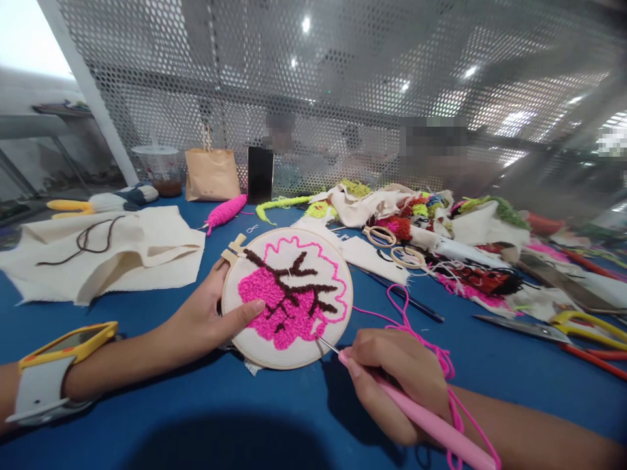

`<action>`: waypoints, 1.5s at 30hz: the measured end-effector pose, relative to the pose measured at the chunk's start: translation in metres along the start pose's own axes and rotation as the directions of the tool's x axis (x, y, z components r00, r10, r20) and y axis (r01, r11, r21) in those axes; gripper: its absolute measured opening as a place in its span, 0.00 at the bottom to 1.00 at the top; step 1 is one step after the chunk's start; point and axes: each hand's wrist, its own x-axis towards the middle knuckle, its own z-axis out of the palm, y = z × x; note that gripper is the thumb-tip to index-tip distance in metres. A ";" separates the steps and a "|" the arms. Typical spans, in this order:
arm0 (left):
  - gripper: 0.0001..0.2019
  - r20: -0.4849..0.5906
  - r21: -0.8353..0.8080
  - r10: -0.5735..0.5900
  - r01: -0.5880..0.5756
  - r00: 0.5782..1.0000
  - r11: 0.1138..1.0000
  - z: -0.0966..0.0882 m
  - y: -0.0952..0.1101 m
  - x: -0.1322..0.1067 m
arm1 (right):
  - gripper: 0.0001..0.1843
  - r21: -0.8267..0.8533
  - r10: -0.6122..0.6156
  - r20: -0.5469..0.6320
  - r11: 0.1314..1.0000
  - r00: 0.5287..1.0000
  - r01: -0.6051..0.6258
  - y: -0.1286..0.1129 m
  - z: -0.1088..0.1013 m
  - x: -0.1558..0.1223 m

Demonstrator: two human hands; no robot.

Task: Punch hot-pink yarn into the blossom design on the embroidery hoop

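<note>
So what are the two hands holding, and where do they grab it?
Left hand grips the embroidery hoop by its left rim; right hand holds the pink punch needle around its handle.

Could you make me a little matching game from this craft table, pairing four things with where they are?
Things:
1. embroidery hoop
2. pink punch needle
3. brown paper bag
4. scissors with yellow and red handles

Places:
A. far side of the table, by the mesh screen
B. gripped in the right hand
C. flat on the blue table, at the right
D. held at its edge by the left hand

Pairs: 1-D, 2-B, 3-A, 4-C
</note>
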 end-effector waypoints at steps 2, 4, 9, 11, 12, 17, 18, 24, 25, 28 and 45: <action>0.28 -0.001 -0.011 -0.003 0.003 1.000 1.000 0.000 0.001 0.000 | 0.12 -0.022 0.006 0.022 1.000 1.000 -0.005 -0.001 0.000 0.000; 0.30 0.004 -0.045 -0.022 0.022 1.000 0.999 0.000 0.003 -0.001 | 0.12 -0.051 0.019 0.057 0.999 0.998 -0.016 0.000 0.002 0.001; 0.27 -0.009 -0.081 -0.089 0.088 0.996 0.993 0.001 0.010 -0.007 | 0.09 -0.088 0.058 0.184 0.995 0.981 -0.042 0.009 0.013 0.008; 0.25 -0.026 -0.070 -0.079 0.077 0.997 0.995 0.002 0.012 -0.008 | 0.08 -0.089 0.068 0.167 0.995 0.984 -0.053 0.011 0.016 0.009; 0.24 -0.037 -0.062 -0.064 0.061 0.997 0.996 0.003 0.012 -0.008 | 0.08 -0.090 0.076 0.141 0.994 0.987 -0.064 0.011 0.016 0.009; 0.17 -0.037 -0.038 -0.014 0.012 0.999 0.999 0.004 0.011 -0.005 | 0.14 -0.043 0.073 0.033 0.996 0.997 -0.072 0.005 0.009 0.003; 0.17 -0.026 -0.040 -0.016 0.015 1.000 0.999 0.004 0.010 -0.005 | 0.14 -0.024 0.067 0.023 0.998 0.997 -0.066 0.005 0.008 0.002; 0.20 -0.008 -0.036 -0.016 0.016 1.000 0.999 0.003 0.008 -0.006 | 0.15 0.048 0.079 -0.008 0.996 0.997 -0.079 0.002 0.004 -0.002; 0.19 -0.008 -0.033 -0.013 0.012 1.000 0.999 0.003 0.008 -0.006 | 0.15 0.053 0.078 -0.015 0.996 0.997 -0.077 0.001 0.004 -0.002; 0.18 -0.010 -0.030 0.000 -0.001 1.000 1.000 0.003 0.008 -0.005 | 0.14 0.049 0.072 -0.033 0.996 0.997 -0.071 0.000 0.003 -0.003; 0.18 0.003 -0.009 0.060 -0.060 0.998 0.998 0.002 0.001 -0.004 | 0.15 0.075 0.064 0.014 0.995 0.998 -0.065 0.001 0.002 -0.002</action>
